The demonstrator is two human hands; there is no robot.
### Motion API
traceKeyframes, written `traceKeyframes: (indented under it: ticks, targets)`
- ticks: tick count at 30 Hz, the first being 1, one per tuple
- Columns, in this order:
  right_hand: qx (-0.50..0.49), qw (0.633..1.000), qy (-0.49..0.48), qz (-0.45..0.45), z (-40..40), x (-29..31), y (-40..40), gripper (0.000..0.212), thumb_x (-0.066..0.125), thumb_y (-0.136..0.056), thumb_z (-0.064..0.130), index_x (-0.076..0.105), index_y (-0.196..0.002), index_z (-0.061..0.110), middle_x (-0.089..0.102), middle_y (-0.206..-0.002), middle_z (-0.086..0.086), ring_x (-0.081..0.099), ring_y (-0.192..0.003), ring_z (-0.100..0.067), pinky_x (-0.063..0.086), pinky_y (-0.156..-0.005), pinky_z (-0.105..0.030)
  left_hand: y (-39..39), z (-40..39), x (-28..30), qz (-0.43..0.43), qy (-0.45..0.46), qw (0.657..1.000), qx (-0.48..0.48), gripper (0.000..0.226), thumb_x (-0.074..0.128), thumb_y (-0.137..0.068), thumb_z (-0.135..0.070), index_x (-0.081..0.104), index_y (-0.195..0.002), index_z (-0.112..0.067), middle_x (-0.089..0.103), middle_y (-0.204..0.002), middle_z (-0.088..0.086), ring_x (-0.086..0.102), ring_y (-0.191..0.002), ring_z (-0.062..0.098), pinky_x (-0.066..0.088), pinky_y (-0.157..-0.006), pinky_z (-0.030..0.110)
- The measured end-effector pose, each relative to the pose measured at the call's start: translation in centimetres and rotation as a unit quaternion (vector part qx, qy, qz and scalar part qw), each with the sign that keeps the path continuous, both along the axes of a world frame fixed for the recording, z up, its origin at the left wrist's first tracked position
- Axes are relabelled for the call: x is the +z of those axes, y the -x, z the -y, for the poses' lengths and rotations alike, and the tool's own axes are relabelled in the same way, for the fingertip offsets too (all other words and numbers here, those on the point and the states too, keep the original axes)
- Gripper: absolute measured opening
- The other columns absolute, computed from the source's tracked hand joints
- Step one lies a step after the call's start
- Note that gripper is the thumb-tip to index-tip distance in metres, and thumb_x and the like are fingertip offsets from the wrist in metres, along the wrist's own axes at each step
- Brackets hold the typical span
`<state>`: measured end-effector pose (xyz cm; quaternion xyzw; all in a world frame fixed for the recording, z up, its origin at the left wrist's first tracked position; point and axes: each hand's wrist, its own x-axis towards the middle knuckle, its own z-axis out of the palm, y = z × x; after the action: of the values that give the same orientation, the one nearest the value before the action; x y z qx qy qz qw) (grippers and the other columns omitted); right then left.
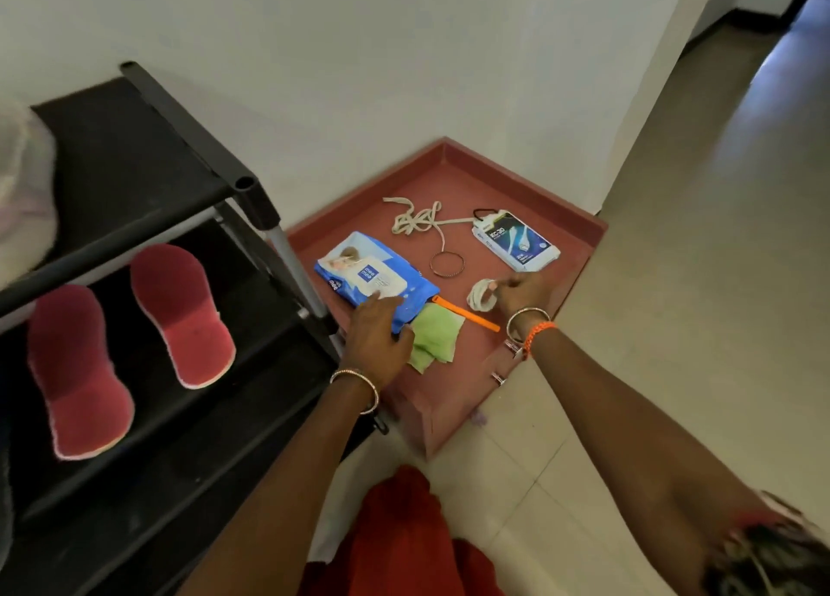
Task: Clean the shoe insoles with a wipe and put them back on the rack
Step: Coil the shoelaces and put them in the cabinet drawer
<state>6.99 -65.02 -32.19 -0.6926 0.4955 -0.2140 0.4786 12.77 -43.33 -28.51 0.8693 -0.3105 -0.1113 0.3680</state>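
The black shoe rack (134,168) carries two red insoles (182,314) side by side on its lower shelf. Beside it, near the red platform's (516,182) front-left edge, lies the blue wipe pack (373,276). The left hand (377,335) rests on the pack's near end, fingers apparently straight. The right hand (523,292) pinches a white coiled band (480,294). Pinning the pack firmly should let one wipe draw out cleanly.
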Motion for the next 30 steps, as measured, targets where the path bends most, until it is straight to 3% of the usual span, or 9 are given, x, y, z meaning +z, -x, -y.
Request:
traceKeyframes:
  ticks: [3, 7, 14, 18, 22, 26, 28, 30]
  targets:
    - [0.009, 0.998, 0.034, -0.053, 0.8, -2.0, -0.1, 0.005, 0.071, -0.074, 0.009, 0.072, -0.078, 0.007, 0.071, -0.086, -0.013, 0.065, -0.085, -0.029, 0.051, -0.077, -0.033, -0.4, 1.2, -1.4, 0.005, -0.020, 0.997, 0.074, 0.056, 0.045, -0.093, -0.027, 0.035, -0.140, 0.001, 0.036, -0.147, 0.018, 0.017, -0.144, 0.030, 0.012, -0.117, 0.037]
    - [0.043, 0.992, 0.080, -0.085, 1.1, -2.7, 0.0, 0.007, 0.068, -0.079, 0.012, 0.073, -0.082, 0.009, 0.071, -0.090, -0.012, 0.064, -0.088, -0.030, 0.049, -0.078, -0.033, -0.1, 1.0, -4.6, 0.103, -0.118, 0.987, 0.029, 0.083, 0.012, -0.078, -0.046, 0.024, -0.146, -0.001, 0.025, -0.154, 0.016, 0.013, -0.145, 0.028, -0.002, -0.117, 0.034]
    - [0.096, 0.991, 0.076, -0.048, 2.6, -2.9, 0.1, 0.028, 0.065, -0.085, 0.032, 0.073, -0.091, 0.006, 0.071, -0.087, -0.012, 0.065, -0.085, -0.029, 0.052, -0.081, -0.041, -0.6, 1.3, -5.3, 0.149, -0.160, 0.975, 0.044, 0.076, 0.013, -0.080, -0.038, 0.010, -0.150, -0.007, 0.009, -0.158, 0.011, 0.002, -0.147, 0.026, -0.008, -0.115, 0.034]
    - [0.079, 0.989, 0.123, -0.038, 3.0, -1.5, -1.1, 0.028, 0.059, -0.089, 0.029, 0.072, -0.090, 0.004, 0.071, -0.089, -0.015, 0.064, -0.088, -0.032, 0.052, -0.081, -0.041, -1.1, 1.4, -5.5, 0.151, -0.194, 0.969, 0.027, 0.075, 0.019, -0.083, -0.037, 0.001, -0.150, -0.009, 0.002, -0.159, 0.010, -0.003, -0.147, 0.022, -0.008, -0.115, 0.035]
    - [0.140, 0.962, 0.220, -0.085, 2.6, 0.0, -5.1, 0.023, 0.054, -0.089, 0.023, 0.072, -0.096, 0.011, 0.070, -0.097, -0.014, 0.062, -0.095, -0.034, 0.050, -0.083, -0.043, -2.8, 2.1, -5.6, 0.153, -0.195, 0.968, 0.044, 0.074, 0.011, -0.086, -0.043, -0.004, -0.150, -0.009, -0.001, -0.159, 0.010, -0.002, -0.147, 0.021, -0.004, -0.117, 0.036]
    - [0.257, 0.916, 0.282, -0.122, 1.7, -0.7, -11.7, 0.028, 0.054, -0.085, 0.022, 0.066, -0.109, 0.014, 0.066, -0.108, -0.015, 0.059, -0.101, -0.034, 0.050, -0.086, -0.039, -4.0, 2.8, -5.6, 0.139, -0.163, 0.975, 0.063, 0.062, 0.021, -0.099, -0.034, -0.005, -0.150, -0.011, -0.005, -0.159, 0.007, -0.004, -0.147, 0.018, -0.004, -0.117, 0.033]
    - [0.301, 0.891, 0.304, -0.149, 1.5, -1.3, -14.7, 0.038, 0.058, -0.086, 0.022, 0.058, -0.123, 0.014, 0.058, -0.120, -0.016, 0.053, -0.111, -0.036, 0.045, -0.090, -0.039, -4.1, 2.7, -6.0, 0.154, -0.164, 0.972, 0.065, 0.064, 0.011, -0.095, -0.039, -0.005, -0.150, -0.011, -0.005, -0.159, 0.006, -0.005, -0.147, 0.017, -0.006, -0.116, 0.032]
    - [0.322, 0.878, 0.307, -0.176, 1.5, -1.8, -17.2, 0.038, 0.059, -0.086, 0.021, 0.058, -0.123, 0.015, 0.056, -0.121, -0.016, 0.050, -0.113, -0.037, 0.044, -0.090, -0.039, -4.4, 2.7, -6.4, 0.173, -0.170, 0.968, 0.070, 0.072, -0.001, -0.086, -0.045, -0.006, -0.150, -0.012, -0.004, -0.159, 0.006, -0.004, -0.147, 0.017, -0.006, -0.116, 0.032]
